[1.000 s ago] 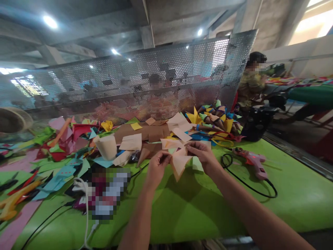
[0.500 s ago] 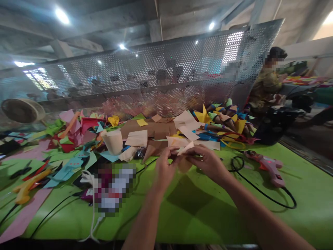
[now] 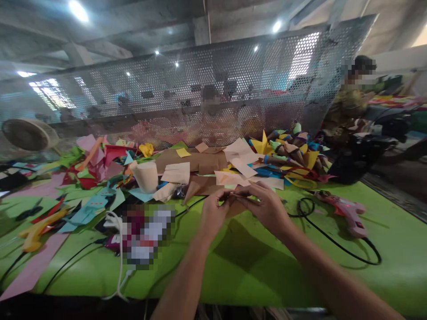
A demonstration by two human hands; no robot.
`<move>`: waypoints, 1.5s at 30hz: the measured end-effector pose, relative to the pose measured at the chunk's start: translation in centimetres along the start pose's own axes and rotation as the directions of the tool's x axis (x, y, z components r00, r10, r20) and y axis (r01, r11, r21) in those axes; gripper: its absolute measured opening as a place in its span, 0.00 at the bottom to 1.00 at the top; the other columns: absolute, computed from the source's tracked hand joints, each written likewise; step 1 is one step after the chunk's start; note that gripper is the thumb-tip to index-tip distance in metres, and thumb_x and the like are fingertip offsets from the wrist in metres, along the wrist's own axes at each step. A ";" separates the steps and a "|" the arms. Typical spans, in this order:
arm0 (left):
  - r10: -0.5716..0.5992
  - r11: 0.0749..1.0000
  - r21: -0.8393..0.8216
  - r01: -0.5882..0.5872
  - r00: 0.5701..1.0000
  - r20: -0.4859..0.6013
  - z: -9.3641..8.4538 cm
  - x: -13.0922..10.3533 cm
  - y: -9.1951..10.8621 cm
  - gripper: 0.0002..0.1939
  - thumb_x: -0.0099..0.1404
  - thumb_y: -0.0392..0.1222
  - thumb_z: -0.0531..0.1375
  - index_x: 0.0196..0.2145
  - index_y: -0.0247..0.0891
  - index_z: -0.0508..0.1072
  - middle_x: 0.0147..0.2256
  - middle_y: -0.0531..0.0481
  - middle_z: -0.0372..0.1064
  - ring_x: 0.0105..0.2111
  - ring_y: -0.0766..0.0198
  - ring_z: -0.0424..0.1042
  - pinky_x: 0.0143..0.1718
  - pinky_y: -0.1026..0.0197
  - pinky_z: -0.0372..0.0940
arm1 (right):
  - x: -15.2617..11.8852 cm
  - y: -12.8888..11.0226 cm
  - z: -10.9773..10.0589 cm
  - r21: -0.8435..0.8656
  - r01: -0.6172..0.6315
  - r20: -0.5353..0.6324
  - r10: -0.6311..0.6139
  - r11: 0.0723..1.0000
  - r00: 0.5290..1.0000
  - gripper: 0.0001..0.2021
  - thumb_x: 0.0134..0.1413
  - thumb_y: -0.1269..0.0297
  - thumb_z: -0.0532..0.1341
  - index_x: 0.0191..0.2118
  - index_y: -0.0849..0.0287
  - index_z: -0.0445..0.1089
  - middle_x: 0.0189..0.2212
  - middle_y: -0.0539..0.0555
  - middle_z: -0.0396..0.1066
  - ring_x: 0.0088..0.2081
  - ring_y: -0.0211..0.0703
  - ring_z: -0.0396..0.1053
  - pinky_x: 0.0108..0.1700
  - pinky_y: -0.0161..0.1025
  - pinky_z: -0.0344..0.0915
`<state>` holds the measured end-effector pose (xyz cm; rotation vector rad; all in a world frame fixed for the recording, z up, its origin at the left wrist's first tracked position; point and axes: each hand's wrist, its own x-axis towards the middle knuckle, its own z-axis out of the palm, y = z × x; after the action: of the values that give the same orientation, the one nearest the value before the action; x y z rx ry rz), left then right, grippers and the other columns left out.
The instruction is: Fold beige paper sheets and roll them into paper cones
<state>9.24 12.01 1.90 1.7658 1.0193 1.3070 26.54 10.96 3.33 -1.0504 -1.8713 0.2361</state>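
Over the green table (image 3: 267, 275), my left hand (image 3: 215, 211) and my right hand (image 3: 265, 206) meet fingertip to fingertip. Both are closed in a pinch on a piece of tan paper (image 3: 236, 209), which shows below and between the fingers. Its upper edge is mostly hidden by my fingertips. Just beyond the hands lie peach paper pieces (image 3: 230, 178) and a brown paper sheet (image 3: 200, 184). A pink glue gun (image 3: 348, 213) lies to the right of my right hand, its black cord looping on the table.
A power strip (image 3: 151, 233) with plugs and cables lies at left, near a yellow glue gun (image 3: 36, 231). Behind are a cream cup-like roll (image 3: 146, 177), coloured paper scraps (image 3: 110, 155) and paper cones (image 3: 290, 149). A perforated metal screen (image 3: 200, 102) stands at the back; a person (image 3: 350, 102) sits right.
My hands have drawn closer together at the fingertips. The paper's pale upper part, which stood up between them, is now folded down or covered by the fingers. The view has shifted slightly.
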 end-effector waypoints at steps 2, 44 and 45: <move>0.007 1.000 0.001 -0.007 1.000 -0.002 0.0 0.0 -0.1 0.09 0.65 0.41 0.60 0.40 0.38 0.79 0.40 0.47 0.79 0.40 0.60 0.75 0.44 0.62 0.66 | 0.0 0.0 -0.1 -0.045 0.020 0.000 -0.020 0.999 1.000 0.06 0.59 0.63 0.63 0.36 0.54 0.78 0.34 0.53 0.79 0.38 0.48 0.70 0.41 0.43 0.63; -0.138 0.965 -0.239 0.104 0.982 -0.131 -0.9 0.2 0.3 0.10 0.59 0.46 0.65 0.33 0.36 0.74 0.28 0.52 0.72 0.27 0.68 0.68 0.29 0.68 0.60 | 0.3 0.8 -0.4 0.357 -0.393 0.121 0.375 0.848 0.919 0.15 0.47 0.51 0.68 0.34 0.58 0.77 0.33 0.55 0.77 0.38 0.48 0.71 0.43 0.42 0.65; -0.132 0.966 -0.238 0.097 0.982 -0.134 -0.9 0.2 0.3 0.10 0.59 0.46 0.65 0.33 0.36 0.74 0.28 0.52 0.72 0.27 0.68 0.68 0.29 0.68 0.60 | 0.3 0.8 -0.4 0.354 -0.393 0.115 0.378 0.849 0.919 0.15 0.47 0.51 0.68 0.32 0.58 0.77 0.32 0.54 0.77 0.37 0.47 0.70 0.42 0.42 0.65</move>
<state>8.50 12.11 2.44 1.4325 0.9913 1.4383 27.27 11.59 3.33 -1.1488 -1.5483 0.8227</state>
